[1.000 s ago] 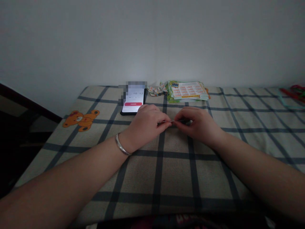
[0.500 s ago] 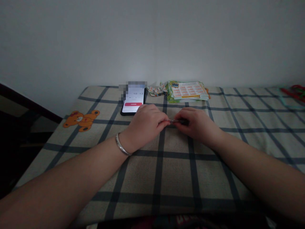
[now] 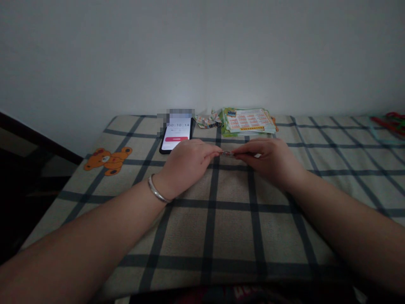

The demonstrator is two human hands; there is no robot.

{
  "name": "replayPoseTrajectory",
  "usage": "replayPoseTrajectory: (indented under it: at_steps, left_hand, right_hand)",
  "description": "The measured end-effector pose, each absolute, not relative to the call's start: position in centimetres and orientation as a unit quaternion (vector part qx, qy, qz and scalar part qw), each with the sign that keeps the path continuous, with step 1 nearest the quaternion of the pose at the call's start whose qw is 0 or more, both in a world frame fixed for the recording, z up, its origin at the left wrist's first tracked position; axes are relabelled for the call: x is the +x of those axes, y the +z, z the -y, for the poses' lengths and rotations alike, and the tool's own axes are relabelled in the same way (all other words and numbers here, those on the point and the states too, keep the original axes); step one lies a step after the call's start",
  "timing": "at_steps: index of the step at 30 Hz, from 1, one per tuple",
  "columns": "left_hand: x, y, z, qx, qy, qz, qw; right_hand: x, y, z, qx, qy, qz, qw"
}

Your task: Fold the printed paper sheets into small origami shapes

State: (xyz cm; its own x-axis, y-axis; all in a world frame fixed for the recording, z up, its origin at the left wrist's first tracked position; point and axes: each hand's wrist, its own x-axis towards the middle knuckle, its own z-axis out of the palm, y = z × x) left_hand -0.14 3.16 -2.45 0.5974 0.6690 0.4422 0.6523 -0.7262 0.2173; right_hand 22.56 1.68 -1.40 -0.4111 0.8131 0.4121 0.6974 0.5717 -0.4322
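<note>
Between my two hands is a narrow folded strip of printed paper, seen nearly edge-on and mostly covered by fingers. My left hand, with a silver bangle at the wrist, pinches its left end between thumb and fingers. The right end is pinched by my right hand. Beyond the hands, a stack of printed calendar sheets lies by the wall. Just left of the stack is a folded piece of printed paper.
A phone with a running timer lies behind my left hand. A checked cloth covers the table and bears an orange bear print. Red and green items sit at the far right, against the wall.
My right hand has shifted slightly right and up, and its fingers are straighter. My left hand has moved a little left. More of the paper strip shows between them.
</note>
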Motion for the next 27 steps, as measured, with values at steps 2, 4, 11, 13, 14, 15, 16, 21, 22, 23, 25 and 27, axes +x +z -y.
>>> replayPoseTrajectory:
  at_steps: [2,4,11,13,14,15,16,21,22,23,25,27]
  left_hand:
    - [-0.3,-2.7,-3.2,0.895,0.256,-0.366,0.007]
    - [-0.3,-3.0,-3.2,0.897,0.254,-0.363,-0.004]
    - [-0.1,-3.0,-3.2,0.892,0.260,-0.370,-0.022]
    - [-0.1,-2.8,-3.2,0.890,0.261,-0.373,-0.022]
    - [-0.1,-2.7,-3.2,0.890,0.259,-0.374,-0.020]
    - [-0.1,-2.7,-3.2,0.891,0.258,-0.374,-0.018]
    - [-0.1,-2.7,-3.2,0.890,0.259,-0.374,-0.018]
    - [-0.2,-2.7,-3.1,0.886,0.269,-0.377,-0.030]
    - [-0.2,-2.7,-3.1,0.885,0.267,-0.380,-0.030]
    - [-0.2,-2.8,-3.2,0.884,0.265,-0.384,-0.029]
    - [-0.2,-2.8,-3.3,0.882,0.262,-0.391,-0.023]
    - [-0.2,-2.8,-3.4,0.880,0.267,-0.393,-0.018]
  right_hand:
    - [22.7,-1.3,-1.6,-0.466,0.106,0.824,0.305]
    - [22.9,-1.4,-1.8,-0.471,0.107,0.821,0.303]
    - [23.3,-2.1,-2.3,-0.463,0.107,0.823,0.311]
    - [23.2,-2.3,-2.3,-0.460,0.118,0.823,0.311]
    - [23.2,-2.4,-2.3,-0.460,0.129,0.820,0.313]
    - [23.2,-2.5,-2.3,-0.464,0.140,0.816,0.317]
    - [23.1,-2.5,-2.3,-0.468,0.148,0.811,0.319]
    - [23.1,-2.4,-2.3,-0.470,0.121,0.825,0.290]
    - [23.2,-2.3,-2.3,-0.467,0.110,0.831,0.280]
    - [23.2,-2.3,-2.3,-0.464,0.100,0.837,0.272]
    - [23.3,-2.2,-2.3,-0.456,0.086,0.846,0.263]
    - [23.3,-2.3,-2.3,-0.449,0.080,0.851,0.262]
